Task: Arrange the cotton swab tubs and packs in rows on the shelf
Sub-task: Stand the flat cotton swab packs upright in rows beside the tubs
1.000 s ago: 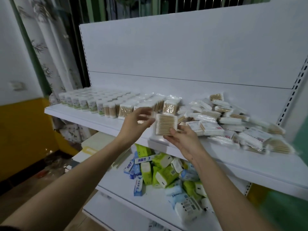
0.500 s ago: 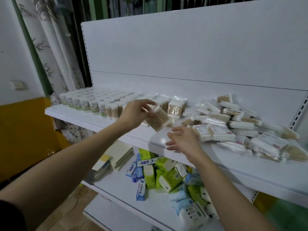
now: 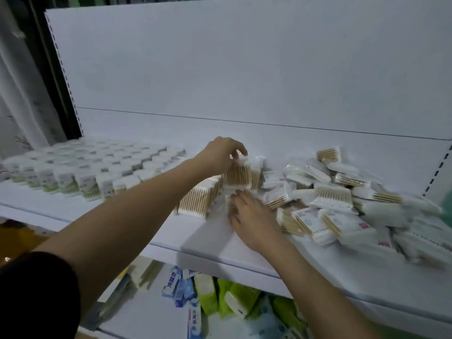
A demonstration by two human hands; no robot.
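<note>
On the white shelf (image 3: 73, 211), round cotton swab tubs (image 3: 80, 172) stand in rows at the left. Clear swab packs stand upright in a row (image 3: 195, 201) beside them. My left hand (image 3: 220, 152) grips the top of one upright swab pack (image 3: 238, 176) at the far end of that row. My right hand (image 3: 252, 216) lies flat with straight fingers on a pack at the edge of the loose pile of swab packs (image 3: 342, 206), which spreads to the right.
The white back panel (image 3: 244, 69) rises behind the shelf. A lower shelf (image 3: 151, 311) holds green and blue packets (image 3: 215, 297) and some flat card items at its left. A curtain hangs at the far left.
My left hand carried the pack from in front of me back to the row and stood it upright. My right hand let go of it and moved down onto the pile's edge.
</note>
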